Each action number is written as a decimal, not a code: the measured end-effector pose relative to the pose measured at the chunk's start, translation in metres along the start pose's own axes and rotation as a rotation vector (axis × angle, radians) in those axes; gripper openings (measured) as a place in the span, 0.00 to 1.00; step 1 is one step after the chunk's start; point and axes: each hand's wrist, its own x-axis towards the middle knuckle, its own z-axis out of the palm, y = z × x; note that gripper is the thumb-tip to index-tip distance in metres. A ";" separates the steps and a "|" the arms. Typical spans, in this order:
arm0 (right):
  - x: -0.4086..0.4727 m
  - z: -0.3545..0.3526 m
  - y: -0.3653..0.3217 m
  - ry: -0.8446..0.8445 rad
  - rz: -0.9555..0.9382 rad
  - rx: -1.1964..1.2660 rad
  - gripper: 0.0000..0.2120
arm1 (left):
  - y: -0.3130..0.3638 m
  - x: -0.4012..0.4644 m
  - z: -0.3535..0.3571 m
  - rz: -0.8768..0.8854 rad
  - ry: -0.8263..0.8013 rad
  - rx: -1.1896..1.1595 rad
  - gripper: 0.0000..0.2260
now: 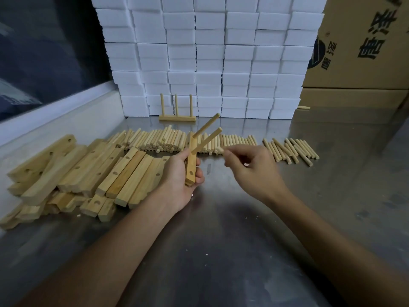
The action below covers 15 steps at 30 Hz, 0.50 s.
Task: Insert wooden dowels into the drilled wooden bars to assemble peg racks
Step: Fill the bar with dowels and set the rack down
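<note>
My left hand (177, 180) grips a drilled wooden bar (191, 165) held upright above the metal table. Two dowels (207, 138) stick out of the bar's upper part, slanting up to the right; one open hole shows near its lower end. My right hand (250, 167) hovers just right of the bar with its fingers curled, near the row of loose dowels (168, 140); whether it holds a dowel is blurred. A finished rack (177, 117) with three upright dowels stands at the back.
A heap of drilled bars (73, 173) lies at the left. More loose dowels (292, 150) lie to the right. Stacked white foam blocks (210, 58) form a wall behind, with cardboard boxes (363, 45) at the far right. The steel table (221, 240) extends toward me.
</note>
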 end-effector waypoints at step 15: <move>-0.007 0.011 -0.019 -0.296 -0.060 0.011 0.04 | -0.001 -0.002 -0.002 0.005 0.002 0.010 0.17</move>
